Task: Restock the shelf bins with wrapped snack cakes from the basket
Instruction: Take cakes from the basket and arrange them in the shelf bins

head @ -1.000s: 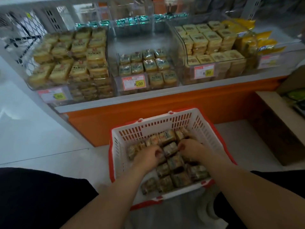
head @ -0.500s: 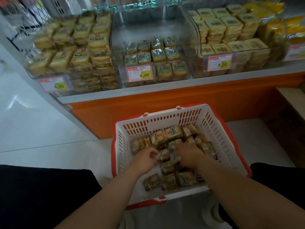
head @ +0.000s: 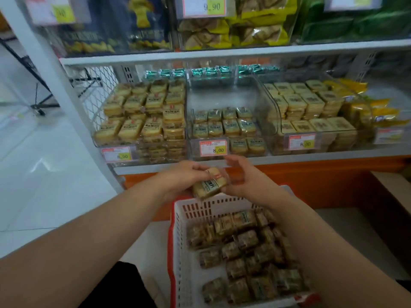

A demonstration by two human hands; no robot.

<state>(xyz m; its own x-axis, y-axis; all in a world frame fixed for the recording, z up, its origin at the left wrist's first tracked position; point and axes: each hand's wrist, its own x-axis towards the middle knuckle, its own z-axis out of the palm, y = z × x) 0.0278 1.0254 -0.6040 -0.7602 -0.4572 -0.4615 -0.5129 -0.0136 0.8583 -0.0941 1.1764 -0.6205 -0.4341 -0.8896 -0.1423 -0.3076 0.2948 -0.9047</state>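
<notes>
A white basket with a red rim (head: 178, 252) stands on the floor in front of me, holding several wrapped snack cakes (head: 244, 254). Above its far edge I hold a small stack of wrapped cakes (head: 210, 184) between both hands. My left hand (head: 186, 174) grips the stack from the left and my right hand (head: 242, 176) closes on it from the right. Just behind them is the middle clear shelf bin (head: 224, 125), roughly half filled with the same cakes.
Full clear bins of cakes flank the middle one, on the left (head: 142, 116) and right (head: 309, 112). Price tags (head: 213, 148) hang on the bin fronts. An upper shelf (head: 222, 53) carries bagged snacks. A brown box (head: 391, 196) stands at the right; my dark-clothed knee (head: 120, 285) is beside the basket.
Both hands have come up out of the basket with a stack of cakes, toward the middle bin. My view has tilted upward, showing the upper shelf.
</notes>
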